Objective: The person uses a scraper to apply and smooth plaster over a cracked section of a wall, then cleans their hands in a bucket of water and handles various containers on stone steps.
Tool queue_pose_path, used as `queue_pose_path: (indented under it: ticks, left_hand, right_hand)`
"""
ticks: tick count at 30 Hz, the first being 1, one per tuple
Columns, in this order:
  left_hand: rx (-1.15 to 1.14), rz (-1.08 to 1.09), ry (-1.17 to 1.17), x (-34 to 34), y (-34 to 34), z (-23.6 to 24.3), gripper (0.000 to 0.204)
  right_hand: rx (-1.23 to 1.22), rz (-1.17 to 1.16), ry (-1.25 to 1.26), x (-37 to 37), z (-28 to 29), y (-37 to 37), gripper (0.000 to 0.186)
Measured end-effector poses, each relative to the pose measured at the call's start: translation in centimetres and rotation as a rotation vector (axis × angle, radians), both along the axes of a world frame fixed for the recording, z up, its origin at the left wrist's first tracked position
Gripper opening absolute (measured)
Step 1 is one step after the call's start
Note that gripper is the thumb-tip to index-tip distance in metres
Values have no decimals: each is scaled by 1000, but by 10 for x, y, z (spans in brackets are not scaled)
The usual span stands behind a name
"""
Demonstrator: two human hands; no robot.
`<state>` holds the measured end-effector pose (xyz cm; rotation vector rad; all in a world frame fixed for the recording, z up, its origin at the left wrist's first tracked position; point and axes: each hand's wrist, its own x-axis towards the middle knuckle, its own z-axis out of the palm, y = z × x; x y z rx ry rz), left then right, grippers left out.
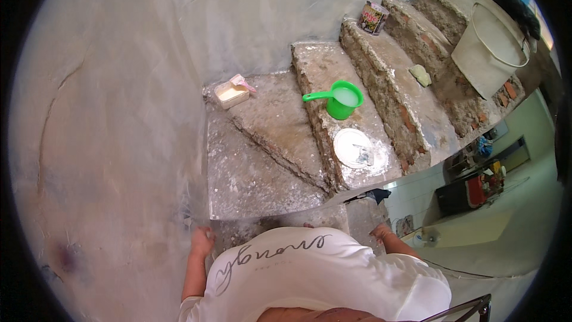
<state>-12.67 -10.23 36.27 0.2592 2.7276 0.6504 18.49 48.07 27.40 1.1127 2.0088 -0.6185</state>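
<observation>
My left hand [204, 240] hangs low beside the plastered wall, its fingers curled, with nothing visible in it. Opposite, my right hand [379, 234] is held out with its fingers loosely apart, and no object shows in it. Neither hand touches the things on the steps. A rectangular tub [231, 96] of cream-white material stands on the lower step by the wall, with a pink-and-white tool [243, 83] across its rim. One step up, a green dipper [342, 105] holds whitish liquid. In front of it lies a round white lid [350, 146] with a flat scraper-like piece [364, 154] on it.
Rough concrete steps [381, 98] with broken edges climb to the upper right. A printed container [373, 18], a pale lump [420, 75] and a large whitish bucket [485, 53] stand or lie on them. The stairs' open side drops toward a tiled floor [417, 191].
</observation>
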Motion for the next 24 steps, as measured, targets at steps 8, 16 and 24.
queue_pose_path:
  ticks: [8,16,24]
  left_hand:
    - [679,-97,831,-37,108,281,9]
    - [1010,-269,1257,-3,124,392,13]
    - [816,-736,1341,-3,91,411,32]
  right_hand:
    - [241,523,8,-29,7,11,25]
    - [178,332,220,3,-31,30,17]
    - [162,15,41,46,-21,42,25]
